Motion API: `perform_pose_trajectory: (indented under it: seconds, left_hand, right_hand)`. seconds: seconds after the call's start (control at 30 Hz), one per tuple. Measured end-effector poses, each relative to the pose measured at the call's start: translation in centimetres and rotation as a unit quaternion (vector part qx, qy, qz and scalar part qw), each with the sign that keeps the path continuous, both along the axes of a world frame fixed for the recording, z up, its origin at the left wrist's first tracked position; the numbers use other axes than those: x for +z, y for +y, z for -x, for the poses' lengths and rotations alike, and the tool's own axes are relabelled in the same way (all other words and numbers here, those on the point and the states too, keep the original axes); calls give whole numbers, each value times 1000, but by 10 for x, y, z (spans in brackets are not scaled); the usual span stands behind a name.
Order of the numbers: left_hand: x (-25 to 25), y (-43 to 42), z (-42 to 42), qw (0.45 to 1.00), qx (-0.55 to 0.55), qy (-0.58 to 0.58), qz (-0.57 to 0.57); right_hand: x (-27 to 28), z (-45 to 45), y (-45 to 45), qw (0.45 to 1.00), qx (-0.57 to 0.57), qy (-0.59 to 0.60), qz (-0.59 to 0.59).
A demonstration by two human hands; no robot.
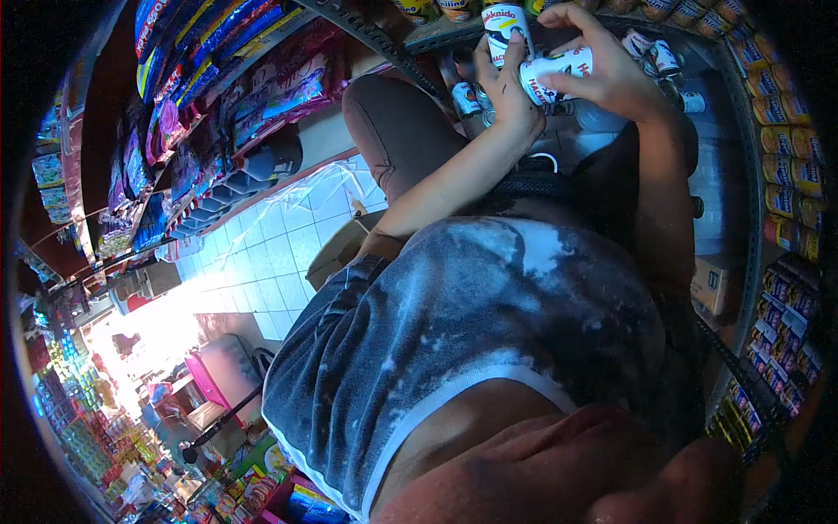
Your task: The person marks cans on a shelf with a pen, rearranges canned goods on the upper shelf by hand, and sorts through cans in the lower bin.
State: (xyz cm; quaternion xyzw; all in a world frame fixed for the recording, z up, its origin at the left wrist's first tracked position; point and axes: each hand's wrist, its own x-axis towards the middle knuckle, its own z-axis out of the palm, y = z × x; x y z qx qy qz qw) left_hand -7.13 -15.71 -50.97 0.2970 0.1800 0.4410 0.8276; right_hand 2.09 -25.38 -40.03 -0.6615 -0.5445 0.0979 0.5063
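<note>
My left hand (508,92) is closed around a white mackerel can (504,24) with red and black print, its label facing me. A second mackerel can (559,72) lies tilted in my right hand (615,74), with the thumb and fingers curved round it. The two cans are close together, and the second one's end is near my left fingers. Beneath my hands, more small white cans (465,99) and another can (667,57) sit partly hidden on a low shelf.
Stacked yellow-labelled cans (783,141) line the right-hand rack. Bagged packets (279,87) fill shelves at left. A metal shelf edge (375,31) runs above my knee. A cardboard box (336,253) stands on the tiled floor (262,266) beside me.
</note>
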Motion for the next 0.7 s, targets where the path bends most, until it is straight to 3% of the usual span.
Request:
perform_pose_trajectory:
  seconds: [0.07, 0.2, 0.23, 0.27, 0.33, 0.4, 0.47, 0.7]
  left_hand:
    - [8, -5, 4, 999, -12, -7, 41]
    - [5, -8, 1, 999, -15, -4, 35]
    - [4, -8, 0, 999, -19, 3, 31]
    - [3, -7, -2, 999, -19, 3, 31]
    - [7, -5, -4, 999, -11, -2, 35]
    - [15, -4, 2, 999, -26, 13, 37]
    - [18, -3, 4, 997, -40, 16, 60]
    - [7, 2, 0, 998, -58, -4, 20]
  right_hand:
    - [-26, -17, -11, 987, 138, -3, 81]
    - [-22, -30, -23, 973, 208, 41, 95]
    - [-17, -35, -22, 971, 193, -128, 62]
    - [-18, -37, -22, 970, 194, -129, 63]
    - [-19, -40, -23, 974, 189, 56, 108]
    - [-15, -35, -25, 977, 171, 69, 105]
    - [-19, -33, -25, 961, 99, 213, 147]
    - [-36, -36, -16, 967, -1, 226, 122]
